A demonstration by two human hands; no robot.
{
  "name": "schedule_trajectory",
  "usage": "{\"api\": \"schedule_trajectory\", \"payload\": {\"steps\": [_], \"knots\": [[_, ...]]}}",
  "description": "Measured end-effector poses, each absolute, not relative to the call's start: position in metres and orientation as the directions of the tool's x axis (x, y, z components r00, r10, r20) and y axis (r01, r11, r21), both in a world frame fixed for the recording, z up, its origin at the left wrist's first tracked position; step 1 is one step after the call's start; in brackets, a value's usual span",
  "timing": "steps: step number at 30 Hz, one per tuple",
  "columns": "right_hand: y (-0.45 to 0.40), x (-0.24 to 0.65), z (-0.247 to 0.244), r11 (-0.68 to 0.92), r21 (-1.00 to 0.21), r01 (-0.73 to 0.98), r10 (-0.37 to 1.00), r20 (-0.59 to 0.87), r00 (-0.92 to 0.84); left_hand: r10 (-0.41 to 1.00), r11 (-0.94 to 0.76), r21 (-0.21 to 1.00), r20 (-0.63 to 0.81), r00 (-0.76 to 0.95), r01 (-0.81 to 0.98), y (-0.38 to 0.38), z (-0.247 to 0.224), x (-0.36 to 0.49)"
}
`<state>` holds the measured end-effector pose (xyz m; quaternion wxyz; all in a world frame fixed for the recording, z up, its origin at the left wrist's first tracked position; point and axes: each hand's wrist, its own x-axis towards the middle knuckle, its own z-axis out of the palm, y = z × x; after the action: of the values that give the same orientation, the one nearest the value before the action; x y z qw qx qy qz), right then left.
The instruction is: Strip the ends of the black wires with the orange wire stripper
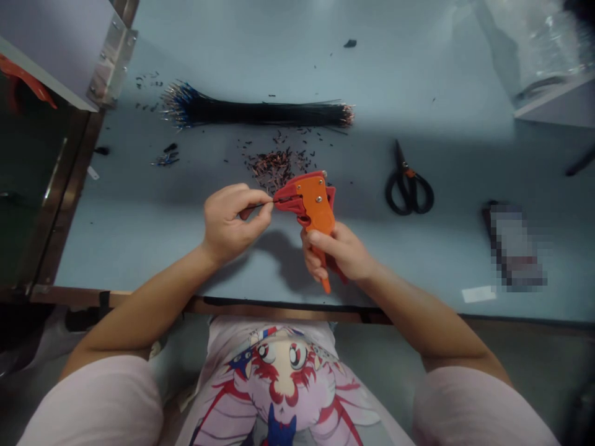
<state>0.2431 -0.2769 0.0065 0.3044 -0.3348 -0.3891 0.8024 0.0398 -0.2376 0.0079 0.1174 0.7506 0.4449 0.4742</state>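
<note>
My left hand (235, 220) pinches a thin black wire (255, 206) between thumb and fingers, its end at the red jaws of the wire stripper. My right hand (339, 251) is wrapped round the handles of the orange and red wire stripper (313, 201), whose jaws point left. Just behind the jaws lies a pile of small dark and copper-coloured scraps (274, 166). Farther back, a long bundle of black wires (260, 113) lies across the table, with blue and metallic ends at the left and copper-coloured ends at the right.
Black-handled scissors (409, 186) lie right of the stripper. A pixelated phone-like object (515, 244) and a white label (479, 294) are farther right. Several short blue-tipped pieces (166, 158) lie at left. Panels stand at both back corners; the table's front edge (279, 310) runs beneath my forearms.
</note>
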Motion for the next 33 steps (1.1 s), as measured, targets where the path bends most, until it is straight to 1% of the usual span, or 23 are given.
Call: {"api": "schedule_trajectory", "payload": {"steps": [2,5,7,10,12,14,19,23,28,33], "knots": [[-0.270,0.248,0.011,-0.534,-0.797,-0.281,0.784,-0.342,-0.519,0.793,-0.552,0.621,0.598,0.120,0.557,-0.235,0.009,0.038],[-0.255,0.262,0.017,-0.506,-0.761,-0.406,0.859,-0.399,-0.322,0.827,-0.486,0.706,0.562,0.011,0.515,-0.230,0.008,0.032],[-0.247,0.270,0.019,-0.522,-0.752,-0.402,0.852,-0.437,-0.288,0.864,-0.431,0.775,0.503,-0.037,0.463,-0.226,0.007,0.028],[-0.245,0.273,0.015,-0.595,-0.750,-0.289,0.796,-0.498,-0.345,0.898,-0.380,0.825,0.438,-0.046,0.418,-0.223,0.003,0.028],[-0.249,0.269,0.010,-0.623,-0.753,-0.211,0.759,-0.518,-0.394,0.907,-0.364,0.831,0.419,-0.043,0.421,-0.223,0.001,0.029],[-0.254,0.264,0.008,-0.638,-0.749,-0.179,0.733,-0.518,-0.441,0.917,-0.345,0.834,0.398,-0.035,0.430,-0.224,0.001,0.031],[-0.260,0.259,0.009,-0.661,-0.720,-0.212,0.696,-0.482,-0.532,0.933,-0.314,0.845,0.359,-0.026,0.433,-0.228,0.002,0.034],[-0.263,0.258,0.009,-0.653,-0.732,-0.194,0.672,-0.442,-0.594,0.922,-0.361,0.839,0.386,0.022,0.407,-0.230,0.002,0.036],[-0.265,0.258,0.009,-0.654,-0.732,-0.190,0.659,-0.429,-0.618,0.891,-0.440,0.784,0.444,0.100,0.438,-0.230,0.002,0.036],[-0.266,0.257,0.010,-0.645,-0.738,-0.199,0.657,-0.402,-0.638,0.881,-0.455,0.757,0.459,0.115,0.469,-0.231,0.001,0.037]]}}
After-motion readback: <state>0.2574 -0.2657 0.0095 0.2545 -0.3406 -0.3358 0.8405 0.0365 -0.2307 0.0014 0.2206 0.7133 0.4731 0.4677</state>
